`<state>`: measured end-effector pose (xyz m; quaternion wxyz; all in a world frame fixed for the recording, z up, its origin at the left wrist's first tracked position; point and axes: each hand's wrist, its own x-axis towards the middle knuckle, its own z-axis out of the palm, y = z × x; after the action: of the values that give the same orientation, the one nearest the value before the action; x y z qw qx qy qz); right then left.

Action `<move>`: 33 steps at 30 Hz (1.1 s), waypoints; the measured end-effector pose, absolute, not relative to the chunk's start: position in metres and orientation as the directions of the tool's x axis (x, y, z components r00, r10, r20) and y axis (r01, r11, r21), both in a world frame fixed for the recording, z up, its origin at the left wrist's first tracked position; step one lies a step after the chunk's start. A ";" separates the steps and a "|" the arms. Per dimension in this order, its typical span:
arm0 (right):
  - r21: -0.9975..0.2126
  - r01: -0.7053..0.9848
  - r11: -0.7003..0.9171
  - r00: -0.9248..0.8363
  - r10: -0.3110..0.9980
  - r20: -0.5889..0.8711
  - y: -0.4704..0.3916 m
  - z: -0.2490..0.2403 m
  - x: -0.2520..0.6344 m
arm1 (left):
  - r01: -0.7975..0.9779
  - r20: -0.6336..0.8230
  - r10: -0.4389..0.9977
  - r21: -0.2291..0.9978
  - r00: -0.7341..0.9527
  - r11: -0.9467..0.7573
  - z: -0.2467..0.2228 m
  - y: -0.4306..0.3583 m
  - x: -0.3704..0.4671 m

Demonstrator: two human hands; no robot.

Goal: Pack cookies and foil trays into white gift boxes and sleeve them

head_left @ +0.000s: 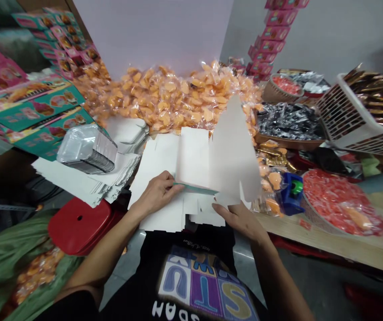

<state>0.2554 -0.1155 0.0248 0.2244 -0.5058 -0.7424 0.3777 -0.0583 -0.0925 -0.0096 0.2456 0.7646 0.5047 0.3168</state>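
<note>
A partly folded cardboard box [194, 156], white on its inner side with a teal printed edge, lies in front of me over a stack of flat box blanks [160, 156]. One large panel on its right stands up at a slant. My left hand [158, 192] pinches the box's near left corner between thumb and fingers. At the near right corner, my right hand [240, 219] grips the box, its thumb showing and its other fingers partly hidden by the panel.
Left are nested clear plastic trays [87, 149], printed boxes [37, 102] and a red stool [81, 227]. Wrapped orange pieces [171, 96] pile behind. Right are a blue tape dispenser [292, 194], a basket of red packets [339, 203] and a white crate [355, 111].
</note>
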 end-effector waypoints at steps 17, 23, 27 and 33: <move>-0.297 0.848 0.438 -0.428 0.898 0.103 -0.099 0.011 0.142 | -0.117 -0.217 0.933 0.975 -0.287 0.190 -0.002 -0.108 -0.012; -0.594 0.530 0.605 -0.448 0.795 0.410 -0.108 0.017 0.160 | -0.161 -0.011 0.974 0.987 -0.227 -0.026 0.015 -0.134 0.014; -0.598 0.436 0.672 -0.492 0.735 0.466 -0.097 0.021 0.173 | -0.091 0.121 0.980 0.986 -0.156 -0.137 0.027 -0.127 0.014; -0.424 0.663 0.617 -0.285 0.732 0.619 -0.093 0.023 0.181 | -0.129 0.267 0.934 0.944 -0.239 -0.303 0.026 -0.111 0.025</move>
<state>0.1809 -0.0927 0.0234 0.4092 -0.4358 -0.8005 0.0420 0.0248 -0.1111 0.0258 0.4034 0.4669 0.4311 0.6584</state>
